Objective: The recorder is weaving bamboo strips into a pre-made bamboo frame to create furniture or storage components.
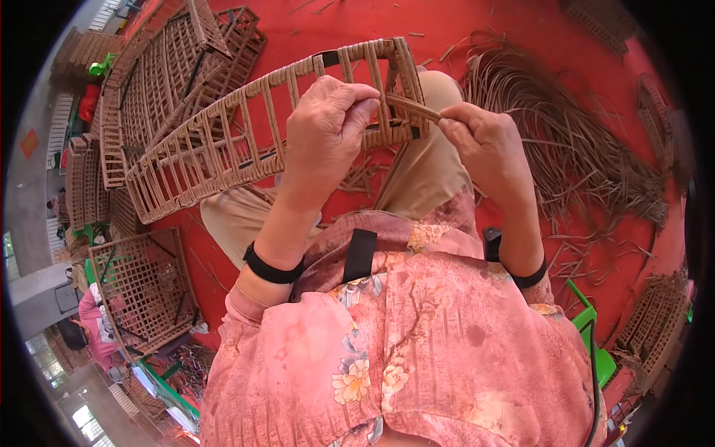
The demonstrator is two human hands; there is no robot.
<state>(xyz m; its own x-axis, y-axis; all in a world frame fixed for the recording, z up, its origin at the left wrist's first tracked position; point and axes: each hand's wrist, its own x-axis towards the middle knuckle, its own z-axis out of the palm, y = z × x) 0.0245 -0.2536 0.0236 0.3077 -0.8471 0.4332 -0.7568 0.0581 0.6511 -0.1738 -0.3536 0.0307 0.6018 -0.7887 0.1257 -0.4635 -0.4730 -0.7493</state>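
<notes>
With our right hand (488,149) we pinch a brown strip (417,108) between thumb and curled fingers. To its left, our left hand (328,134) presses thumb and forefinger together near the strip's other end; we cannot tell what they grip. The long woven frame (242,94) passes behind our left hand, its right end between both hands. We see loose strips (558,134) heaped right of our right hand.
</notes>
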